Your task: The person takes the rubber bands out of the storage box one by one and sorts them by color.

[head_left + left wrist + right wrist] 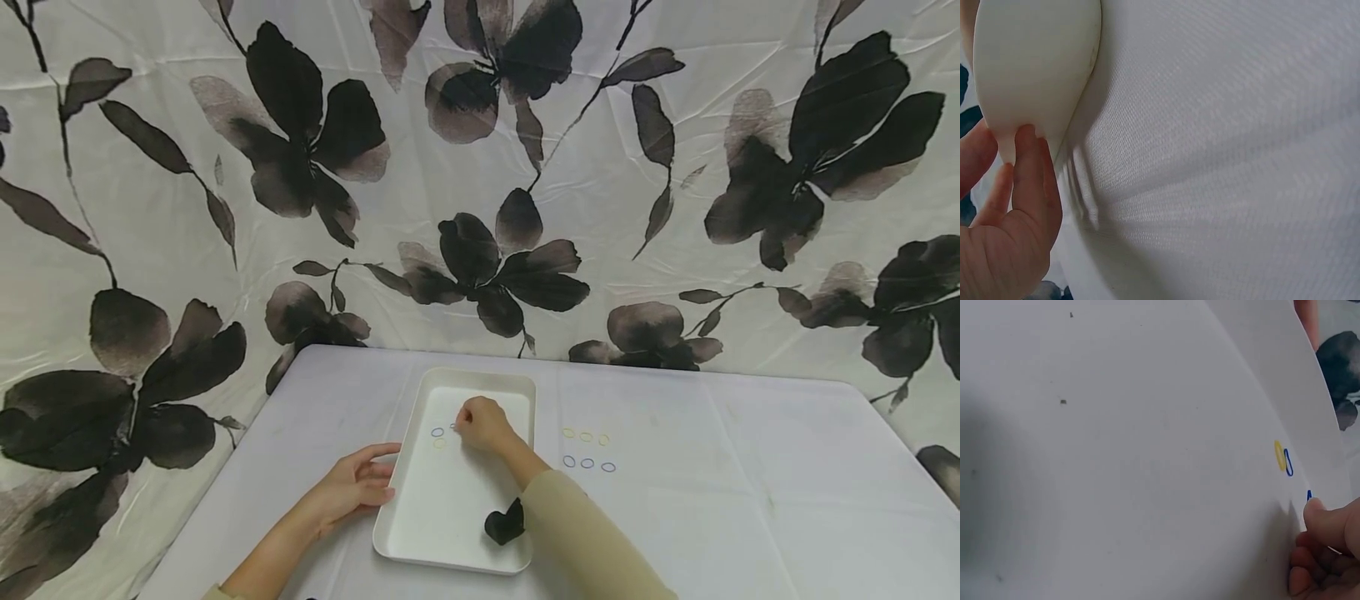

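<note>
My right hand [486, 425] is over the upper left part of a white tray [450, 517]. Its thumb and a finger pinch a small thin blue ring [1309, 495], partly covered by the fingertips. Just left of that hand, a second blue ring [437, 432] lies on the tray floor, with a yellow ring [438, 443] close below it. At the tray's left side, my left hand [347, 490] rests its fairly straight fingers [1027, 169] against the outer wall.
Right of the tray, three yellow rings [587, 437] lie in a row above three blue rings [587, 463] on the white tablecloth [675, 517]. A black rounded piece [504, 523] shows beside the right sleeve, overlapping the tray. Behind the table hangs a flowered cloth [420, 333].
</note>
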Available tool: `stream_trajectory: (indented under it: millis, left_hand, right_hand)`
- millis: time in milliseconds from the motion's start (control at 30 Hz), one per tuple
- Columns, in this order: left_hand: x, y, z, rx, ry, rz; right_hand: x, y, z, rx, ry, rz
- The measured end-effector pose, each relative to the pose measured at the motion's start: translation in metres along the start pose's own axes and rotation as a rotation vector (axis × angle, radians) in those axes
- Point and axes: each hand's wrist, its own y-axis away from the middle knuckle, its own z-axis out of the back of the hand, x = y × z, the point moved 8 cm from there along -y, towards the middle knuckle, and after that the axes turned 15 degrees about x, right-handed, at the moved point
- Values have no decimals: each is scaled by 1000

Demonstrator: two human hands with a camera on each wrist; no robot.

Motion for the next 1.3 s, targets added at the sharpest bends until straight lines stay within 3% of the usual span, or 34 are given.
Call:
stream_trajectory:
  millis: [167, 467, 700, 1300]
  left_hand:
    - [0, 0, 0, -3, -11, -2]
    - [1, -1, 0, 1, -5, -4]
    - [1, 0, 0, -5, -12, 2]
    - [0, 0, 0, -9, -10, -6]
  right_hand:
    - [-1, 6, 7, 34, -74, 3]
    - [-1, 19, 25, 81, -269, 84]
    - [-13, 31, 38, 89, -453, 75]
    - [-31, 62, 63, 100, -548, 41]
